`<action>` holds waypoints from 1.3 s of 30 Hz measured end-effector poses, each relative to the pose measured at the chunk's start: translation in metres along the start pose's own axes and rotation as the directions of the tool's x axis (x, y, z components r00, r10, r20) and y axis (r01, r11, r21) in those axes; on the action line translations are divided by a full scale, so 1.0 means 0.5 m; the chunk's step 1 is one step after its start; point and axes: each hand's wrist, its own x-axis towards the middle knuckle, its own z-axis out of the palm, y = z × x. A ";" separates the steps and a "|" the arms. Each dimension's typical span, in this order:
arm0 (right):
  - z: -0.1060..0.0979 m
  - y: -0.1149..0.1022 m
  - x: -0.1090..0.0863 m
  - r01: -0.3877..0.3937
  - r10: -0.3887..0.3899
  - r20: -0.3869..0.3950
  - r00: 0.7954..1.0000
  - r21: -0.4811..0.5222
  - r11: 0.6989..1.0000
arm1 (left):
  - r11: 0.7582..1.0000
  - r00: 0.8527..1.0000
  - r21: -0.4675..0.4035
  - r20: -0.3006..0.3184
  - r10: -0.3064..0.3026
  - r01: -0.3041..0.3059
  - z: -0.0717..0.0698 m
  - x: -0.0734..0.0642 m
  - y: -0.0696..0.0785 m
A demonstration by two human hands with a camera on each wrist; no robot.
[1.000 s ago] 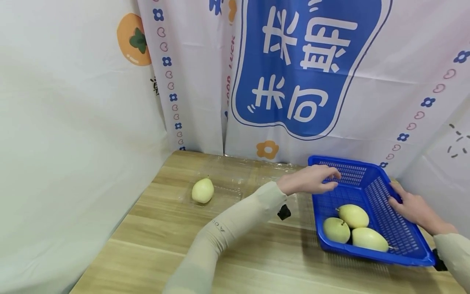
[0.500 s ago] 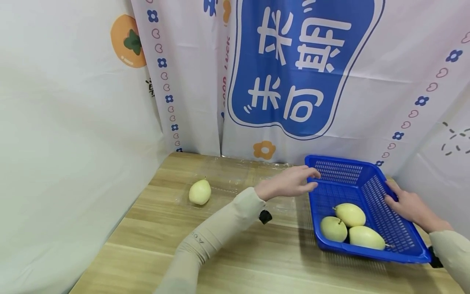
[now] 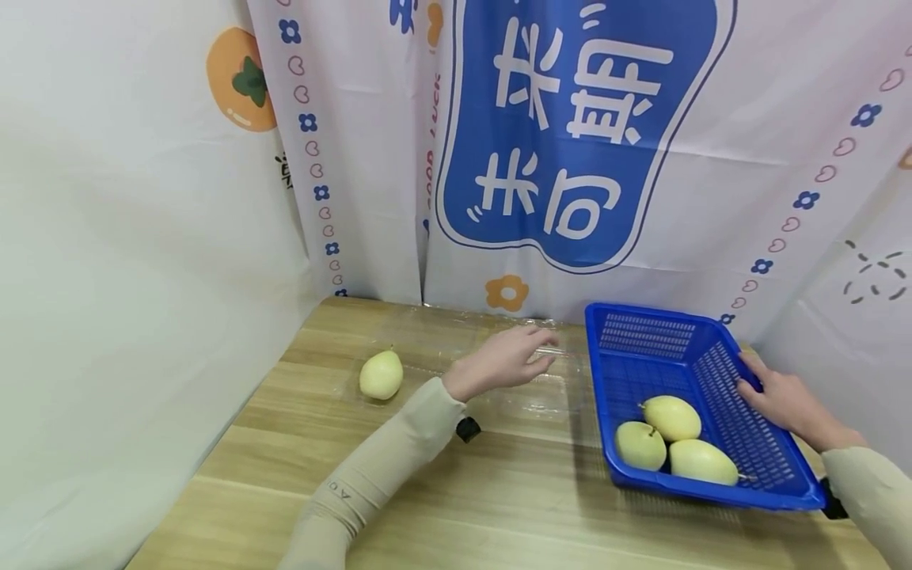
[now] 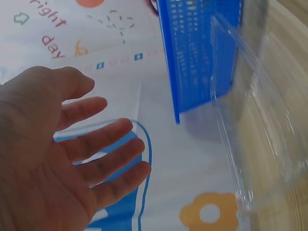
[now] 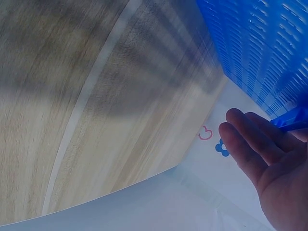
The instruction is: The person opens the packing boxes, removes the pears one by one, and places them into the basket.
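Note:
My left hand (image 3: pixel 502 360) hangs over a clear plastic tray (image 3: pixel 442 336), its fingers loosely spread and nothing in them. One pale yellow pear (image 3: pixel 381 375) sits upright at the tray's left end. To the right stands a blue plastic basket (image 3: pixel 634 376) with slotted walls, tilted in view. Three pears (image 3: pixel 672 418) lie together at its near end. My right hand (image 3: pixel 787 400) holds the basket's right rim, thumb on the inner side and fingers outside. In the right wrist view those fingers (image 5: pixel 252 144) reach below the rim. The left wrist view shows the left palm (image 4: pixel 62 192) with separated fingers.
All of this rests on a wooden table (image 3: pixel 513 507). A printed white cloth (image 3: pixel 370 158) hangs right behind the table's back edge, and plain white cloth (image 3: pixel 142 237) hangs along the left side. The tray lies near the back edge.
My left hand has moved left, from over the basket to over the clear tray, with empty fingers. The right hand stays on the basket rim. The view has shifted slightly.

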 end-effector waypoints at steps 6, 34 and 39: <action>0.004 -0.004 0.002 -0.008 0.008 -0.004 1.000 0.008 1.000 | 0.995 0.994 0.012 -0.037 -0.103 0.103 0.000 -0.036 -0.049; 0.009 -0.001 0.002 0.001 -0.001 -0.035 0.999 0.009 1.000 | 0.912 0.909 0.038 -0.103 -0.403 0.408 -0.015 -0.240 -0.229; 0.006 -0.002 0.000 0.002 -0.002 -0.036 0.999 0.001 1.000 | 0.888 0.890 0.069 -0.085 -0.449 0.455 -0.012 -0.270 -0.250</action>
